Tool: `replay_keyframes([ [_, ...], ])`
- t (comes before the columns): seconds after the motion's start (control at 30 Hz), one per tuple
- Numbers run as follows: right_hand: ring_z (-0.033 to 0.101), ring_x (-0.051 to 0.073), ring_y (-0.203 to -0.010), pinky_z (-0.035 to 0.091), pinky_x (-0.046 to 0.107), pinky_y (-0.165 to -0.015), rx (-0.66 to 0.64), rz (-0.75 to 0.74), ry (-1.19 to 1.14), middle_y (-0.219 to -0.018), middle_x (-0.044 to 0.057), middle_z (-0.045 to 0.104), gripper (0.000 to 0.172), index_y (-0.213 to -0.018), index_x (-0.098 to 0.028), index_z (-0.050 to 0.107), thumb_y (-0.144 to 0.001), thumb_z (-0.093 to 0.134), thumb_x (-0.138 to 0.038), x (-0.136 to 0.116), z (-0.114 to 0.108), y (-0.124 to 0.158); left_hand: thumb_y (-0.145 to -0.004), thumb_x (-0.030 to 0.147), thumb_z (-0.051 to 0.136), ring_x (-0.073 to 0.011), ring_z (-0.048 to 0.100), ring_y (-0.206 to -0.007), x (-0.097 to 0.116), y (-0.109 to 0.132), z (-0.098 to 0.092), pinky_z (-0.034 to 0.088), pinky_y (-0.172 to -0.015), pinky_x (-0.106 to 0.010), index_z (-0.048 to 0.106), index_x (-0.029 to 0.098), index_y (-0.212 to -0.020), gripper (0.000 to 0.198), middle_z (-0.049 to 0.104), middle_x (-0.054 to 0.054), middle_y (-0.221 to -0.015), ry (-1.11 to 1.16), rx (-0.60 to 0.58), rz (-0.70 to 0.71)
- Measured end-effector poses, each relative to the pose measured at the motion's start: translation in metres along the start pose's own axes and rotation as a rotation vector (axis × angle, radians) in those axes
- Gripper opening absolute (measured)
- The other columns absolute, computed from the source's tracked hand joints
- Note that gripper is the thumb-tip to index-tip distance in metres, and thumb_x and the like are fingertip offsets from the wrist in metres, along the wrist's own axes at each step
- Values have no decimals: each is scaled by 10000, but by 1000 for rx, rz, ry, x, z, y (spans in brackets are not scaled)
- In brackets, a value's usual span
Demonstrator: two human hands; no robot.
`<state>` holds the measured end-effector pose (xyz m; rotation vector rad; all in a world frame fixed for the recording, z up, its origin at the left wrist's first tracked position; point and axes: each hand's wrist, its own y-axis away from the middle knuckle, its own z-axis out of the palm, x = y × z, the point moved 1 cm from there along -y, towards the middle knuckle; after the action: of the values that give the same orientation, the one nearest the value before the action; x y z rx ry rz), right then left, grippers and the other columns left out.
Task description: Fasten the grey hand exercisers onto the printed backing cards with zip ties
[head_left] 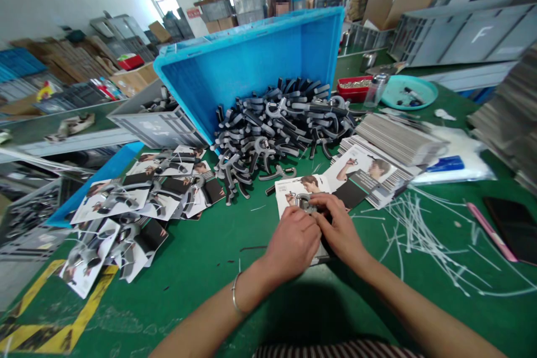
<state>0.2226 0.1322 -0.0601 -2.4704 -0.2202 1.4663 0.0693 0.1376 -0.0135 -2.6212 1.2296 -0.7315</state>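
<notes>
My left hand (pixel 293 243) and my right hand (pixel 339 229) are closed together over a hand gripper (pixel 302 201) that lies on a printed backing card (pixel 296 190) on the green table. Only the gripper's metal coil shows above my fingers; its handles are hidden under my hands. Both hands pinch at the gripper and card. Just behind lies a big pile of grey and black hand grippers (pixel 277 123) spilling from a tipped blue crate (pixel 251 61).
A stack of printed cards (pixel 377 170) sits right of my hands, with loose white cable ties (pixel 419 229) beyond. Finished carded grippers (pixel 138 207) lie heaped at left. A teal dish (pixel 409 92), red tray (pixel 354 88), phone (pixel 512 226) and pink pen (pixel 490 232) are at right. A person stands far back.
</notes>
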Motion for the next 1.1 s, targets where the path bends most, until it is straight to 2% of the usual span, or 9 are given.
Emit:
replay_keyframes([
  [0.13, 512, 253, -1120, 385, 449, -973, 19, -8, 12, -1149, 70, 616, 161, -1014, -233, 610, -880, 543, -175, -3, 1, 0, -936, 244, 524, -179, 596, -851, -10, 3, -1, 424, -840, -352, 630, 177, -808, 179, 687, -29, -829, 143, 147, -248],
  [0.27, 524, 244, -1108, 393, 441, -969, 19, -26, -8, -1135, 71, 621, 152, -985, -226, 604, -871, 538, -152, 1, 2, 0, -925, 187, 504, -214, 589, -903, 6, 4, 6, 404, -937, -410, 656, 151, -835, 180, 692, -69, -876, -44, -59, 53],
  [0.33, 533, 241, -1092, 413, 425, -941, 7, -25, -11, -1133, 72, 623, 133, -962, -224, 603, -866, 547, -152, 3, 2, 0, -941, 205, 486, -219, 582, -953, 9, 5, -2, 400, -961, -412, 659, 153, -899, 186, 689, -75, -933, -88, -121, 91],
  [0.4, 540, 239, -1072, 439, 401, -887, -3, -15, -10, -1137, 74, 622, 99, -941, -224, 605, -868, 561, -172, 4, 1, -1, -963, 321, 481, -230, 558, -1044, 4, 9, -20, 404, -968, -407, 634, 162, -1014, 227, 665, -89, -1050, -105, -45, -76],
  [0.5, 542, 239, -1073, 449, 387, -854, -17, -15, 0, -1147, 72, 621, 77, -933, -229, 610, -875, 572, -193, 4, 0, 0, -905, 562, 502, -288, 519, -1097, -1, 24, -45, 408, -961, -451, 569, 126, -1124, 493, 604, -151, -1133, -212, 81, -364],
  [0.67, 534, 240, -1118, 389, 440, -973, -20, -72, 36, -1122, 63, 635, 89, -934, -230, 614, -890, 554, -180, 1, 1, -1, -699, 803, 550, -327, 544, -985, 20, 45, -27, 427, -879, -490, 575, 143, -1094, 769, 599, -139, -1029, -263, -142, -429],
  [0.8, 526, 250, -1122, 379, 453, -969, -55, -117, 103, -1142, 69, 637, 111, -987, -230, 617, -920, 532, -205, -4, -5, 3, -820, 546, 603, -310, 555, -964, 24, 46, -8, 435, -861, -471, 580, 144, -1064, 471, 589, -135, -1021, -273, -194, -490],
  [0.93, 519, 266, -1124, 371, 472, -966, -71, -207, 219, -1178, 88, 620, 154, -1067, -223, 599, -934, 520, -215, -15, -18, 25, -836, 261, 576, -242, 569, -930, 10, 49, -8, 463, -840, -376, 589, 167, -974, 168, 582, -91, -987, -144, -181, -540],
  [1.1, 504, 286, -1049, 371, 487, -929, -221, -310, 426, -1164, 91, 632, 154, -1049, -222, 633, -937, 530, -245, -38, -17, 46, -869, 276, 578, -240, 562, -1037, 1, 60, -11, 457, -926, -404, 623, 200, -1054, 205, 584, -81, -1108, -6, -73, -522],
])
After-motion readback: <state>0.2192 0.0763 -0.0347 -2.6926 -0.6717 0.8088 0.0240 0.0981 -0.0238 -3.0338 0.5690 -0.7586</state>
